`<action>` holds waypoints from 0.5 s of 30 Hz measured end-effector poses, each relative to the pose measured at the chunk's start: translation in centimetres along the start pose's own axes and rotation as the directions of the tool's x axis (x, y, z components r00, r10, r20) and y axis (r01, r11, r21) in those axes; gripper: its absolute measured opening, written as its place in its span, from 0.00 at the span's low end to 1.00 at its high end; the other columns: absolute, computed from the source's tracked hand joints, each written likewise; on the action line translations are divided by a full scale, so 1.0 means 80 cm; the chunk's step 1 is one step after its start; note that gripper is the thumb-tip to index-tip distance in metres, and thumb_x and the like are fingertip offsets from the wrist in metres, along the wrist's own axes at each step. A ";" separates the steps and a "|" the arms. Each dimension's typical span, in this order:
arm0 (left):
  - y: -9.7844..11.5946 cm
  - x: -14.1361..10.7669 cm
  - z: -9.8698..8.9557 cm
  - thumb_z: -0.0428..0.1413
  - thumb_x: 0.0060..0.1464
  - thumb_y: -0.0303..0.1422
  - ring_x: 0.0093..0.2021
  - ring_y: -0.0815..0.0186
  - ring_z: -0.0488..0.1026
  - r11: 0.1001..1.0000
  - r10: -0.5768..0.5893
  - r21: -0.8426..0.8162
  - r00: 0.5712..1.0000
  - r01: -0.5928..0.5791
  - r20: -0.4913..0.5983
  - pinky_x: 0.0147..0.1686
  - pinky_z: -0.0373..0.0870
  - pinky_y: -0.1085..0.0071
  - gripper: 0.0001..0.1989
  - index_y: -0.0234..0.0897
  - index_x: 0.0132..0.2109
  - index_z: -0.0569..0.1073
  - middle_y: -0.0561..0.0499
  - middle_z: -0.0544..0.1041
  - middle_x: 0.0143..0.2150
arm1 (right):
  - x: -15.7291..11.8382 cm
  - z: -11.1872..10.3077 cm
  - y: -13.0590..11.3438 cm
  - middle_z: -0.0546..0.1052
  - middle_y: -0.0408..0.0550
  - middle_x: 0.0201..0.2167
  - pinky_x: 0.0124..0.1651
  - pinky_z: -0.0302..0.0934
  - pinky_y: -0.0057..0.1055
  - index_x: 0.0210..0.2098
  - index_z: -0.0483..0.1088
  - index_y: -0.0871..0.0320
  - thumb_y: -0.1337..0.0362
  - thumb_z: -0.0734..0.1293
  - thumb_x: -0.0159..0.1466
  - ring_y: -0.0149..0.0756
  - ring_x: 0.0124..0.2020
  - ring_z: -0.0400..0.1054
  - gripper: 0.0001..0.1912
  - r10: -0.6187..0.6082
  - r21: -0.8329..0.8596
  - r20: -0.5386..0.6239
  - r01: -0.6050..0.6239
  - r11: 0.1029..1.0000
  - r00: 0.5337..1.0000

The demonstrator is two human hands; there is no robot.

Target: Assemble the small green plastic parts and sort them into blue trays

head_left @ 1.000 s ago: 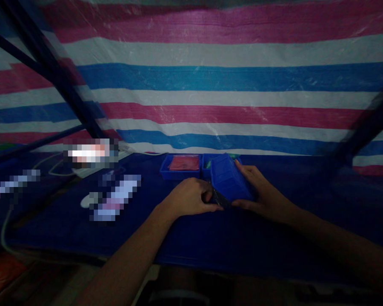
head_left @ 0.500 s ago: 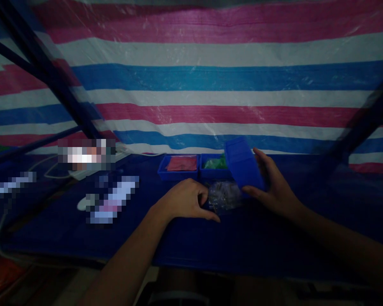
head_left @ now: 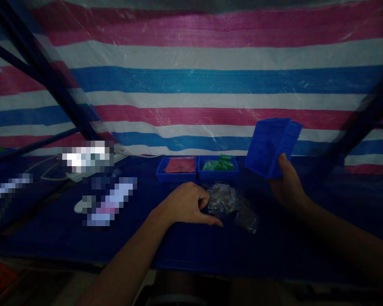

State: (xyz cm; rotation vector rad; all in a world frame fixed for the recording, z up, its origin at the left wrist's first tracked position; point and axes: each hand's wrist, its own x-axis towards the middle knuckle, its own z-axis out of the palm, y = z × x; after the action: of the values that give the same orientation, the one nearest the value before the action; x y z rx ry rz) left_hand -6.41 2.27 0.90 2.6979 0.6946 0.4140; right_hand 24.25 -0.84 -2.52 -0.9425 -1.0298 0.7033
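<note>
My right hand (head_left: 289, 185) grips a small blue plastic bin (head_left: 264, 146) by its lower right side and holds it tilted above the table. The bin's hollow faces me and shows only blue plastic. My left hand (head_left: 190, 204) rests on the table with curled fingers and the thumb held apart, beside a heap of small clear plastic bags (head_left: 223, 199). Those bags have small dark contents that I cannot make out. One clear bag (head_left: 247, 219) lies at the right front of the heap.
Behind the heap stand a blue bin of pink packets (head_left: 180, 165) and a blue bin of green bags (head_left: 218, 165). Left on the blue table (head_left: 191, 250) are a white mouse (head_left: 79, 206), blurred-out items and cables. A striped tarp (head_left: 191, 80) hangs behind, between dark metal posts.
My right hand has lifted the blue bin up and to the right, away from the heap. More clear bags now show on the table. My left hand has hardly moved.
</note>
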 end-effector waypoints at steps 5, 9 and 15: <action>0.002 0.002 -0.003 0.59 0.60 0.54 0.21 0.73 0.61 0.995 0.094 0.048 0.990 -0.089 -0.101 0.25 0.52 0.71 0.30 0.36 0.23 0.61 0.57 0.65 0.20 | 0.022 -0.002 -0.015 0.78 0.45 0.57 0.54 0.77 0.51 0.49 0.74 0.45 0.50 0.70 0.65 0.51 0.62 0.71 0.14 0.128 0.230 -0.001 -0.124 0.965 0.992; -0.006 0.004 0.002 0.53 0.68 0.45 0.21 0.72 0.62 0.987 0.102 0.144 0.968 -0.070 -0.228 0.25 0.53 0.70 0.27 0.36 0.23 0.62 0.57 0.64 0.20 | 0.040 -0.025 -0.014 0.80 0.45 0.52 0.50 0.79 0.46 0.45 0.74 0.43 0.53 0.71 0.64 0.49 0.58 0.74 0.10 0.192 0.175 0.000 -0.189 0.966 0.981; -0.021 0.002 0.005 0.51 0.70 0.39 0.21 0.71 0.63 0.967 0.091 0.253 0.929 0.004 -0.359 0.25 0.55 0.69 0.24 0.36 0.24 0.66 0.56 0.66 0.21 | 0.069 -0.077 0.001 0.81 0.49 0.48 0.37 0.81 0.42 0.50 0.70 0.49 0.52 0.65 0.68 0.45 0.43 0.79 0.14 0.108 -0.281 -0.001 -0.104 0.954 0.994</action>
State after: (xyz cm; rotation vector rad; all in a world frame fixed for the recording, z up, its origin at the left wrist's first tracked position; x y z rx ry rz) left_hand -6.79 3.63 -0.05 2.9066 0.8364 0.9212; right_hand 32.05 1.96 -1.70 -1.2477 -1.1165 0.6634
